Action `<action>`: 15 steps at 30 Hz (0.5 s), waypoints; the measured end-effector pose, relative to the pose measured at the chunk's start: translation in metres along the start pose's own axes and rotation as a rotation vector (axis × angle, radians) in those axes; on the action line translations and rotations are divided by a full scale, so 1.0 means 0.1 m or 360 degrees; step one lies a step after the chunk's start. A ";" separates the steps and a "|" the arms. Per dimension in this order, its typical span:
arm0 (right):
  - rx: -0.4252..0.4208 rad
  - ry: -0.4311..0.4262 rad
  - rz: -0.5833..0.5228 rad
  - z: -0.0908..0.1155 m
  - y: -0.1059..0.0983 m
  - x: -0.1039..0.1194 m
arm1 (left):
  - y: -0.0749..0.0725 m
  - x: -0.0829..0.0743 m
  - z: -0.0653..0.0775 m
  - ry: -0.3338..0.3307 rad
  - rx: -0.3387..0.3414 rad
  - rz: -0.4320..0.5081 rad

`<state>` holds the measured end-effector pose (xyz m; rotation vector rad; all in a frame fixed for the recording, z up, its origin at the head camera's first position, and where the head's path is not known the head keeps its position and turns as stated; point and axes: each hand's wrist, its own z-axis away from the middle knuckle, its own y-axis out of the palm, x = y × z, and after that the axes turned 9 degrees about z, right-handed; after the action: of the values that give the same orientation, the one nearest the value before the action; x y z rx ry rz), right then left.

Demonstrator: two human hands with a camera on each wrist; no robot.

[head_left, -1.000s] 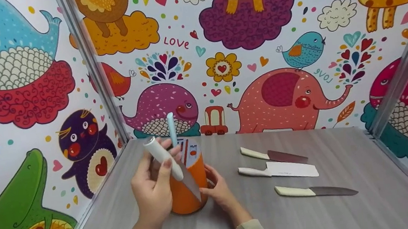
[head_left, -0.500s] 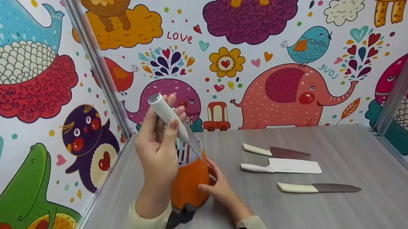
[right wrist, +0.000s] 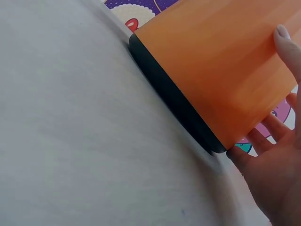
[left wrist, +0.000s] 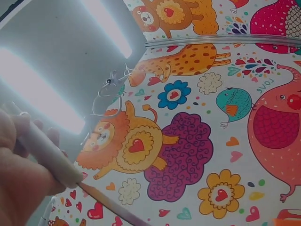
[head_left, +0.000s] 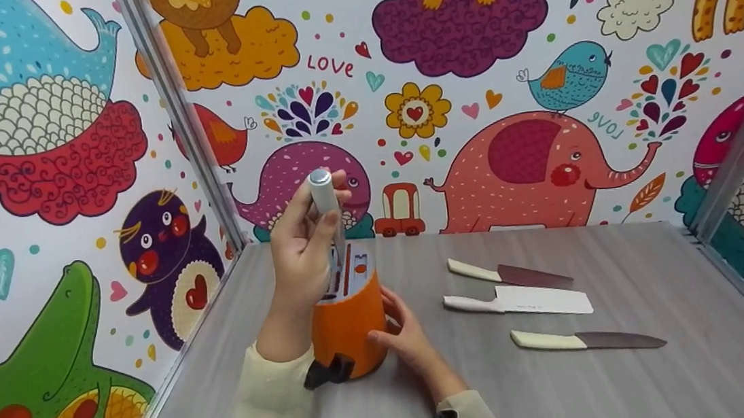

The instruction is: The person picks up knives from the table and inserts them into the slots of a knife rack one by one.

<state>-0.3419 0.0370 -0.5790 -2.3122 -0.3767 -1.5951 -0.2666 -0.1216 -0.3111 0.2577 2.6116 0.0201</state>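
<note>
White-handled metal knife point(head_left: 324, 196) points blade-down over the slotted top of an orange cylindrical knife block point(head_left: 349, 330); whether its tip is inside, I can't tell. The left hand point(head_left: 301, 253) pinches the handle; the right hand point(head_left: 408, 335) curls round the block's side. A white cleaver point(head_left: 517, 301) lies between two cream-handled, dark-bladed knives point(head_left: 586, 339) on the grey wood-grain counter point(head_left: 540, 394).
</note>
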 end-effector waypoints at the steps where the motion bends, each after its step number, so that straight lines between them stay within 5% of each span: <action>1: -0.0006 -0.0007 -0.0002 0.00 0.00 0.00 | -0.01 0.03 0.00 -0.0024 -0.0012 0.0011; 9: -0.0025 0.0015 0.0012 0.03 0.02 -0.01 | -0.07 0.16 -0.02 -0.0352 -0.0176 0.0064; 15: -0.0042 -0.0026 -0.0054 0.02 0.02 -0.01 | -0.13 0.27 -0.07 -0.0457 -0.0243 0.0135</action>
<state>-0.3394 0.0356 -0.5810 -2.3518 -0.4035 -1.6073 -0.2956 -0.1289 -0.3192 0.2936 2.2992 0.1965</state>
